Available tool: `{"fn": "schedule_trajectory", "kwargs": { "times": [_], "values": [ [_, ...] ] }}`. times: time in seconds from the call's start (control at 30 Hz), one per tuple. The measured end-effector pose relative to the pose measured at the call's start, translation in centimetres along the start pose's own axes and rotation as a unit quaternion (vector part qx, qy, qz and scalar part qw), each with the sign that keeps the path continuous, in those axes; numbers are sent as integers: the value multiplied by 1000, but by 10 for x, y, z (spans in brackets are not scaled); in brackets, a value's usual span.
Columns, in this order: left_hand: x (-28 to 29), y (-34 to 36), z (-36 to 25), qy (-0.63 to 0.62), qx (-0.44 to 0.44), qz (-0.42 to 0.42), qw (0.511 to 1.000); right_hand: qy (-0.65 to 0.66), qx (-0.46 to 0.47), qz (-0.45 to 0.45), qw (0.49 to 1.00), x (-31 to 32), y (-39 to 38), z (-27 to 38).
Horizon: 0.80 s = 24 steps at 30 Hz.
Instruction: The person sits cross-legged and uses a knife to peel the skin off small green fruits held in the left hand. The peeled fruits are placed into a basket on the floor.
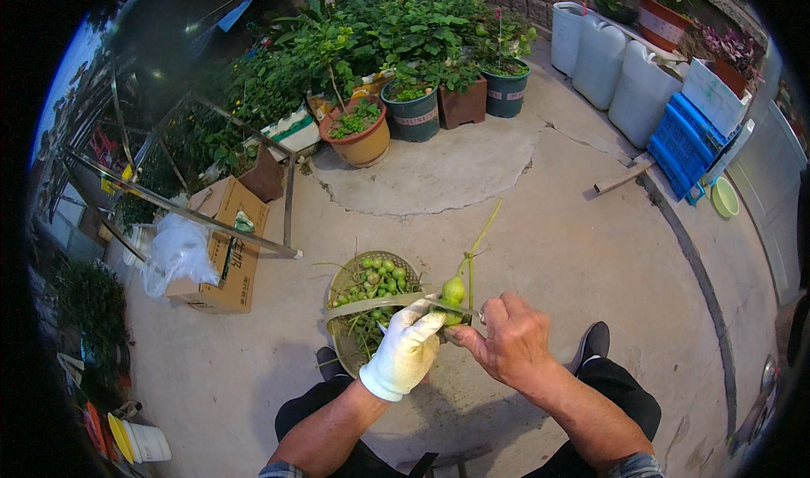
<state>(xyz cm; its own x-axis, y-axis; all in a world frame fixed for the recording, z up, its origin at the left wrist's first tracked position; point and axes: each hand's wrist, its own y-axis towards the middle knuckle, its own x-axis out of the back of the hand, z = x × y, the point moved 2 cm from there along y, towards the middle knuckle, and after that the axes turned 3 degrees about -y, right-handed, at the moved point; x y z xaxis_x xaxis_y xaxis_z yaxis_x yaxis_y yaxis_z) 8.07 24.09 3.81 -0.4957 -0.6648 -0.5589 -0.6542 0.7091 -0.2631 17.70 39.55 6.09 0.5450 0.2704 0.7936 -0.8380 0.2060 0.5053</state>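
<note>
My left hand (407,351), in a white glove, is closed around the lower part of a small green gourd (454,291). The gourd stands upright, its long forked green stem (483,232) pointing up and away. My bare right hand (509,336) is closed on a small knife (460,309), whose thin blade lies across the front of the gourd; the handle is mostly hidden in the fist. Just beyond and left of the glove sits a round basket (339,336) with an arched handle (371,304). Several little green gourds (381,274) and cut stems fill it.
Potted plants (411,111) line the far side of the concrete floor. A cardboard box (240,263) with a plastic bag (180,254) stands by a metal frame at the left. White jugs (634,94) and a blue crate (685,145) are at the far right. My shoes flank the work.
</note>
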Motion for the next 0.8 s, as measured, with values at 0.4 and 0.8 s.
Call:
{"fn": "schedule_trajectory", "kwargs": {
  "times": [0.4, 0.8],
  "values": [
    [-8, 2, -1, 51, -24, -38, 998, -20, -14, 15, 1000, -9, -3, -1],
    [-9, 0, -6, 253, -87, -59, 962, -23, 0, 24, 999, -14, -9, -3]
  ]
}}
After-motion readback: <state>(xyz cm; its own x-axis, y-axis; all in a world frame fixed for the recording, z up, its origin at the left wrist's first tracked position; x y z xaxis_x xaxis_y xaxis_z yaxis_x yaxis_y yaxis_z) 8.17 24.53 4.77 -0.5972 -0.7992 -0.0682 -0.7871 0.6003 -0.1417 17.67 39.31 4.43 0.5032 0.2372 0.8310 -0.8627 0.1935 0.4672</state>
